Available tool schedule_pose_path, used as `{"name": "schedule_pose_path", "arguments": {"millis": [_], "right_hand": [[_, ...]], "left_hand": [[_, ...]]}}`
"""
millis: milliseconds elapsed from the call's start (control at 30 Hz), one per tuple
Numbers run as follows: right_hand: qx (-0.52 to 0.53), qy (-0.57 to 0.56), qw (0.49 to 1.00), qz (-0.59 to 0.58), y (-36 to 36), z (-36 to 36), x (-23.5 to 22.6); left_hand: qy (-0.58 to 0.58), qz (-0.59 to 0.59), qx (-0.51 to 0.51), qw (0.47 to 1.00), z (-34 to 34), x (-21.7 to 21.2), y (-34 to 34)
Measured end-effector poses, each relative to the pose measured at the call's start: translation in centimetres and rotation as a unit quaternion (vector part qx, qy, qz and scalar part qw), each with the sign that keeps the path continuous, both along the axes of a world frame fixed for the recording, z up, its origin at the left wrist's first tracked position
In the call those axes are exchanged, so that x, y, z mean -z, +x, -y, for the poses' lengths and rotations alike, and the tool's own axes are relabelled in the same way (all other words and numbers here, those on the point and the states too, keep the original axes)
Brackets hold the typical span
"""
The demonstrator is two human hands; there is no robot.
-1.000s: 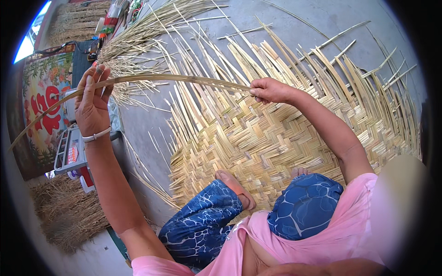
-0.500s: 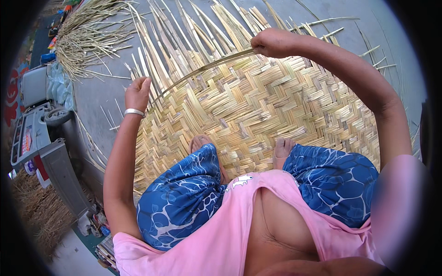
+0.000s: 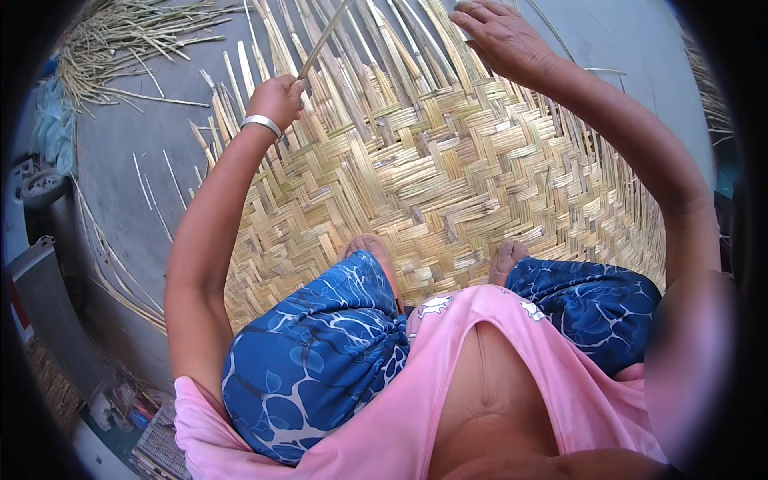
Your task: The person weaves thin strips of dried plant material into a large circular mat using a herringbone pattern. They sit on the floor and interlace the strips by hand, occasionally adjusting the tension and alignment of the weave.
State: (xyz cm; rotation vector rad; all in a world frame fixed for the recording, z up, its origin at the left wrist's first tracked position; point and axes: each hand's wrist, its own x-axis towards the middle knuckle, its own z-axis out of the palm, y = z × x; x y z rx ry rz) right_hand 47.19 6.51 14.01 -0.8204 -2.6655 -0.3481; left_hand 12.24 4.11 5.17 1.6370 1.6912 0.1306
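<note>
My left hand (image 3: 276, 104), with a pale band on its wrist, is closed on one end of a flat reed strip (image 3: 326, 36). That strip slants up and away, past the far edge of the view. Beneath both arms spreads a woven reed mat (image 3: 448, 188) in a zigzag pattern, my two feet resting on its near part. Unwoven strip ends (image 3: 384, 56) fan out from its far side. Over those ends, at the right, my right hand (image 3: 508, 40) is open, fingers stretched out and apart. I see nothing held in it.
A heap of loose reeds (image 3: 120, 60) lies on the grey floor at the far left. Long strips (image 3: 112, 276) trail along the floor left of the mat. A small vehicle's wheel (image 3: 44, 188) and a pale plastic bag (image 3: 52, 120) are at the left edge.
The strip was stretched between both hands across the mat. My right hand has let go and moved farther away; the left has swung the strip to point up and away.
</note>
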Motion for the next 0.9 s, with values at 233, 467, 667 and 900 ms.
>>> {"name": "schedule_pose_path", "arguments": {"millis": [233, 467, 667, 900], "right_hand": [[0.149, -0.423, 0.893, 0.025, -9.7, -1.0, 6.9], [0.352, -0.494, 0.792, 0.072, -17.0, -1.3, 9.3], [0.395, -0.55, 0.736, 0.028, -17.3, -2.0, 10.4], [0.306, -0.719, 0.57, -0.255, -15.5, -0.8, 8.9]], "left_hand": [[-0.042, 0.281, -0.246, 0.927, -0.6, 3.4, -2.1], [-0.096, 0.407, -0.278, 0.865, -3.5, 3.0, 0.3], [-0.107, 0.452, -0.291, 0.836, -5.9, 4.7, 2.0], [-0.041, 0.368, -0.322, 0.871, -7.6, 5.3, 3.2]]}}
